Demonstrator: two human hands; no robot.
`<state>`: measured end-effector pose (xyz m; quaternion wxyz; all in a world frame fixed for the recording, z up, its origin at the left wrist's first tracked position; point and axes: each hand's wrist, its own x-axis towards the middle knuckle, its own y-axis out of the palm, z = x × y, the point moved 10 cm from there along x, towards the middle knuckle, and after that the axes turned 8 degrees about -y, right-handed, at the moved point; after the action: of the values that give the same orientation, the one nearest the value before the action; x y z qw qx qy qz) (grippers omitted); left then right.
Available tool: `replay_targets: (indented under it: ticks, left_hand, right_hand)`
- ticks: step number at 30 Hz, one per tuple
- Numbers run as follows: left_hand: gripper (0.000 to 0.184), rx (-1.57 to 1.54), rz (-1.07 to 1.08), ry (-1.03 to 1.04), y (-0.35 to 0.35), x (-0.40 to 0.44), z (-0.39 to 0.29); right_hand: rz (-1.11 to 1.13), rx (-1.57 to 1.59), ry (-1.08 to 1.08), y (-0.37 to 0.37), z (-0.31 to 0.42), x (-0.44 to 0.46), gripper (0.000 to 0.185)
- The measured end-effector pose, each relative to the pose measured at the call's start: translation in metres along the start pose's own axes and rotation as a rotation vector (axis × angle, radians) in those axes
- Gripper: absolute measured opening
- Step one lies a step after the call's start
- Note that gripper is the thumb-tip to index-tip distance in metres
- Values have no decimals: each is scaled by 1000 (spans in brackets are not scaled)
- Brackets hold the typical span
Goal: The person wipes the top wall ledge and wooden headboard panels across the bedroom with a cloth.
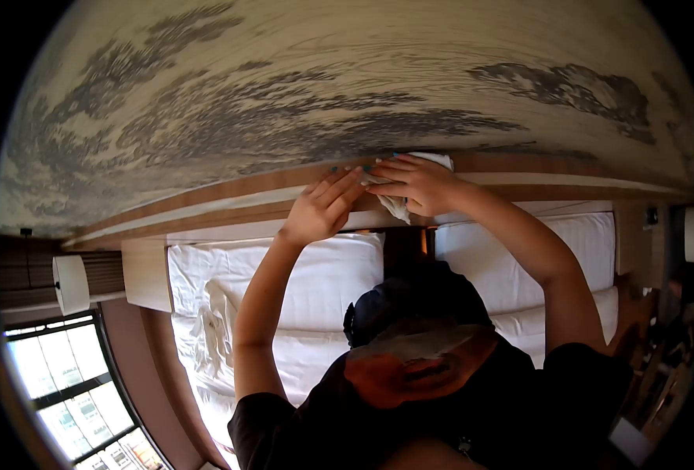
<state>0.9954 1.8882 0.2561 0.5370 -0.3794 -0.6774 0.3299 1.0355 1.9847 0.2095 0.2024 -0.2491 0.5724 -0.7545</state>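
My left hand [323,207] lies on the wooden ledge with its fingers stretched out and nothing visible in it. Its fingertips come close to my right hand [421,185]. A crumpled white cloth [395,205] is under and between the fingers of my right hand, which presses it on the ledge. Part of the cloth shows past the back of that hand, and another part hangs down in front. The wooden ledge [245,205] runs along the wall, with a pale stripe on its face. Small blue-green spots show at the fingertips.
Two beds with white bedding [331,274] stand below the ledge, a rumpled white cloth [217,321] on the left one. Behind the ledge rises a wall with a dark painted pattern [284,102]. A white lamp [71,284] and a window [72,392] are at left.
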Motion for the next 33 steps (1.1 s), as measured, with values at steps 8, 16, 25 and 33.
replay_targets:
  ticks: [8, 16, 25, 33]
  left_hand:
    - [53, -35, 75, 147, 73, 107, -91]
    - [26, -107, 197, 329, 103, 128, -98]
    - [16, -278, 149, 170, 100, 130, -73]
    - [24, -158, 477, 543, 67, 117, -82]
  right_hand:
    - [-298, 37, 232, -58, -30, -147, 68]
    - [-412, -214, 284, -60, -14, -177, 42]
    - [-433, -342, 527, -70, -22, -166, 18]
    - [-498, -344, 503, -70, -22, -196, 12]
